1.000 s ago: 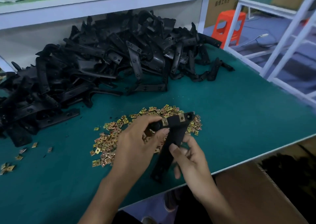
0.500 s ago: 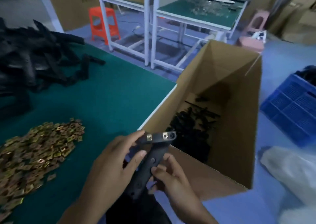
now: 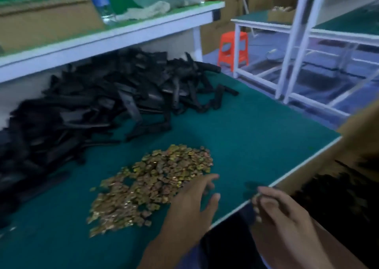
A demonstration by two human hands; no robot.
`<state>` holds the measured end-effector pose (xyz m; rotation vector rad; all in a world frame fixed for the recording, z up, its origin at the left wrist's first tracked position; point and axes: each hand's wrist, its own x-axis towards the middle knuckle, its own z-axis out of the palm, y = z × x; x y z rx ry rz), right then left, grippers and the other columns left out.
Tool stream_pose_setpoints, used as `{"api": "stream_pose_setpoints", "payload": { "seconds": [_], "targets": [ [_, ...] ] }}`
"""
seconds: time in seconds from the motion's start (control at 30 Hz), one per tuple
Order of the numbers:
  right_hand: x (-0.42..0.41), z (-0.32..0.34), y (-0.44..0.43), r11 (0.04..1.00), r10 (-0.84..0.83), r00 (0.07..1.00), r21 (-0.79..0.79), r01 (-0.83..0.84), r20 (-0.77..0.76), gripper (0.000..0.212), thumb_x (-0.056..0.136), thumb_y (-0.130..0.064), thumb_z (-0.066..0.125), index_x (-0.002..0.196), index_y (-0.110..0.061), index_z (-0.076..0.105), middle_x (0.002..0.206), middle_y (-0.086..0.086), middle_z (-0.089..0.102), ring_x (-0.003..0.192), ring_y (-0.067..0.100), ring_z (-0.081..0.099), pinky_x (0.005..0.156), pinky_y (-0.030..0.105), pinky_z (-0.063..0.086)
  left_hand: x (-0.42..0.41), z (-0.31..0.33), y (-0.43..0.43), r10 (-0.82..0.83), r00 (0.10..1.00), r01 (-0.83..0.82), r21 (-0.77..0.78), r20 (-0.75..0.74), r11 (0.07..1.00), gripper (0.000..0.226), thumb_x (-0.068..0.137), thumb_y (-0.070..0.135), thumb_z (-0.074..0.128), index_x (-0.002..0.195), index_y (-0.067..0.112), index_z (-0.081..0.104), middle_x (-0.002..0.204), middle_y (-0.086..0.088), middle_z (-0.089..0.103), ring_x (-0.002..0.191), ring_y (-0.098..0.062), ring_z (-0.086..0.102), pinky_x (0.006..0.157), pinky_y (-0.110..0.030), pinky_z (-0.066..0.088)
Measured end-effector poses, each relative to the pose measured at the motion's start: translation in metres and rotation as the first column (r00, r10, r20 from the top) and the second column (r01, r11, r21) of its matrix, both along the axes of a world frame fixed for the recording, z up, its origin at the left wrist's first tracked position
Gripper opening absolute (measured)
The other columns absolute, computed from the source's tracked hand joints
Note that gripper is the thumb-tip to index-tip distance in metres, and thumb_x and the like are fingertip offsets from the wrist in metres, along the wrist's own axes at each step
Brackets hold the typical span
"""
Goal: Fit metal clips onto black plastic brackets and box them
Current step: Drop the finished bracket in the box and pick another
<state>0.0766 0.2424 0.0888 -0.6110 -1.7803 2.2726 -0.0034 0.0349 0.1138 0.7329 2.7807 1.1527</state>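
Head view, blurred by motion, shows the left hand [image 3: 190, 203] spread open with fingers apart, empty, hovering over the near right edge of the heap of metal clips [image 3: 151, 188] on the worktop [image 3: 256, 137]; the right hand [image 3: 285, 217] sits at the worktop's near right edge with fingers loosely curled, and whether it pinches anything small I cannot tell. The step in hand looks like starting a fresh piece: picking a clip from the heap and fetching a bracket. To do it well, I would take a single clip from the thin loose fringe of the heap rather than dig into the thick middle, where clips lie tangled, and lift a bracket from the top of the pile of black plastic brackets [image 3: 92, 108] along the far left side under the shelf [image 3: 114, 36], not from beneath, or the pile may slide. The cardboard box [image 3: 352, 129] stands just beyond the right edge, dark parts visible inside. The worktop is a green mat with a pale rim; beyond stand white-framed tables [image 3: 291, 49], an orange stool [image 3: 232, 50] and stacked cartons on a blue floor
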Motion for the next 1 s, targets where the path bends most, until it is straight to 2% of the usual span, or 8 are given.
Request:
{"api": "stream_pose_setpoints", "payload": {
  "seconds": [0.13, 0.2, 0.37, 0.5, 0.6, 0.73, 0.83, 1.0],
  "targets": [
    [-0.042, 0.011, -0.060, 0.869, 0.259, 0.965, 0.444, -0.219, -0.032, 0.021, 0.093, -0.034, 0.058, 0.100, -0.049, 0.071, 0.086, -0.010, 0.078, 0.074, 0.001, 0.070, 0.071, 0.016, 0.053, -0.041, 0.004, -0.060, 0.256, 0.963, -0.258, -0.015, -0.086, 0.966, 0.023, 0.100, 0.040, 0.056, 0.123, 0.040, 0.058, 0.107, 0.031, 0.057, 0.102, 0.012, 0.053, 0.080, -0.002, 0.038],
    [-0.063, 0.011, -0.082, 0.765, 0.368, 0.930, 0.571, -0.298, -0.008, 0.019, 0.089, -0.047, 0.054, 0.099, -0.056, 0.068, 0.088, -0.020, 0.074, 0.073, -0.001, 0.068, 0.065, 0.015, 0.048, -0.069, 0.001, -0.088, 0.364, 0.918, -0.373, -0.034, -0.158, 0.927, 0.014, 0.100, 0.035, 0.058, 0.113, 0.033, 0.064, 0.102, 0.028, 0.058, 0.095, 0.013, 0.054, 0.081, -0.004, 0.041],
    [-0.084, -0.005, -0.113, 0.575, 0.388, 0.920, 0.794, -0.197, -0.052, 0.023, 0.085, -0.010, 0.079, 0.093, -0.032, 0.075, 0.078, -0.026, 0.068, 0.074, -0.008, 0.064, 0.064, 0.002, 0.043, -0.151, -0.010, -0.143, 0.574, 0.810, -0.586, -0.116, -0.123, 0.802, 0.025, 0.099, 0.024, 0.061, 0.123, 0.018, 0.064, 0.119, 0.002, 0.064, 0.109, -0.016, 0.062, 0.085, -0.025, 0.049],
    [-0.085, -0.008, -0.110, 0.597, 0.313, 0.946, 0.792, -0.129, -0.081, 0.022, 0.081, -0.011, 0.080, 0.087, -0.031, 0.076, 0.067, -0.018, 0.064, 0.062, -0.003, 0.060, 0.054, 0.002, 0.039, -0.199, -0.021, -0.155, 0.584, 0.796, -0.604, -0.274, -0.160, 0.748, 0.051, 0.099, 0.030, 0.061, 0.147, 0.021, 0.045, 0.142, -0.004, 0.047, 0.132, -0.027, 0.043, 0.099, -0.041, 0.049],
    [-0.087, -0.010, -0.111, 0.595, 0.309, 0.947, 0.795, -0.119, -0.089, 0.021, 0.082, -0.009, 0.081, 0.085, -0.029, 0.076, 0.063, -0.016, 0.063, 0.062, 0.000, 0.060, 0.053, 0.002, 0.038, -0.220, -0.024, -0.155, 0.539, 0.813, -0.581, -0.363, -0.220, 0.728, 0.038, 0.100, 0.032, 0.059, 0.137, 0.021, 0.057, 0.136, -0.006, 0.053, 0.130, -0.031, 0.038, 0.100, -0.039, 0.045],
    [-0.087, -0.009, -0.109, 0.628, 0.319, 0.945, 0.763, -0.155, -0.071, 0.018, 0.088, -0.016, 0.076, 0.089, -0.034, 0.074, 0.071, -0.014, 0.064, 0.066, 0.003, 0.062, 0.054, 0.005, 0.037, -0.213, -0.005, -0.149, 0.526, 0.754, -0.609, -0.117, -0.394, 0.785, 0.022, 0.103, 0.027, 0.055, 0.114, 0.009, 0.060, 0.092, -0.009, 0.067, 0.091, -0.034, 0.060, 0.078, -0.044, 0.049],
    [-0.085, -0.009, -0.108, 0.633, 0.349, 0.936, 0.747, -0.204, -0.040, 0.018, 0.092, -0.035, 0.067, 0.103, -0.048, 0.062, 0.080, -0.017, 0.068, 0.068, 0.006, 0.063, 0.058, 0.011, 0.042, -0.186, 0.023, -0.149, 0.544, 0.783, -0.525, 0.151, -0.301, 0.838, 0.018, 0.103, 0.038, 0.054, 0.103, 0.020, 0.053, 0.069, 0.008, 0.055, 0.057, -0.010, 0.053, 0.052, -0.030, 0.041],
    [-0.083, -0.005, -0.108, 0.768, 0.281, 0.955, 0.620, -0.163, -0.097, 0.034, 0.091, -0.072, 0.046, 0.120, -0.055, 0.051, 0.107, -0.022, 0.067, 0.087, 0.003, 0.066, 0.072, 0.017, 0.049, -0.135, 0.083, -0.156, 0.529, 0.841, -0.445, 0.408, -0.115, 0.797, 0.018, 0.099, 0.043, 0.057, 0.095, 0.031, 0.071, 0.076, 0.014, 0.066, 0.066, 0.000, 0.057, 0.056, -0.011, 0.040]
  ]
}}
